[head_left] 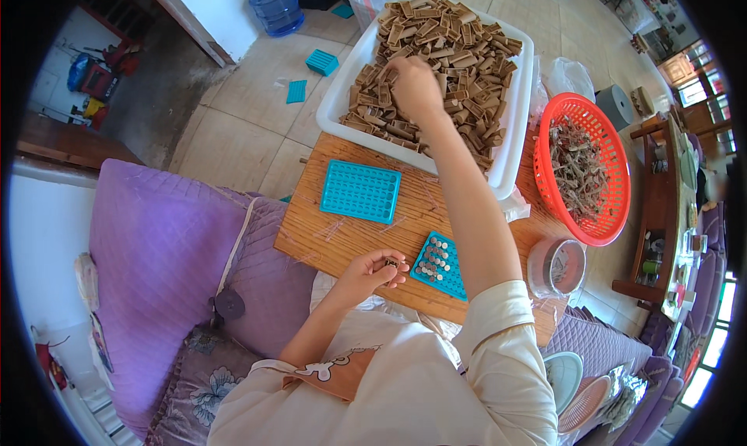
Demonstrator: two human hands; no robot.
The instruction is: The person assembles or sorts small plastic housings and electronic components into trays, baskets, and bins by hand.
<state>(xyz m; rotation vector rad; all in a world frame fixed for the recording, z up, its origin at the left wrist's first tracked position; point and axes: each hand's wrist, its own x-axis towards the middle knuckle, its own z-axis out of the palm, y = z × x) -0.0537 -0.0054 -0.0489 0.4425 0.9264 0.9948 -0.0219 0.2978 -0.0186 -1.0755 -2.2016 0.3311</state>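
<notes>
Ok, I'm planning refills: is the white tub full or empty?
The white tub is well filled: brown trough-shaped pieces cover nearly all its floor, heaped over one another under the right hand.

- Nothing legible: no text, label, brand, number or sign can be read anywhere.
- The cream short-sleeved fabric shirt [420,384] bears a brown-and-white printed picture [334,374]; no lettering can be made out in it.
- On the shiny silver foil-like packets [625,391] at lower right, any print is too small and glary to tell.
- On the translucent blue plastic water bottle [276,12], any marking is too faint to tell.
</notes>
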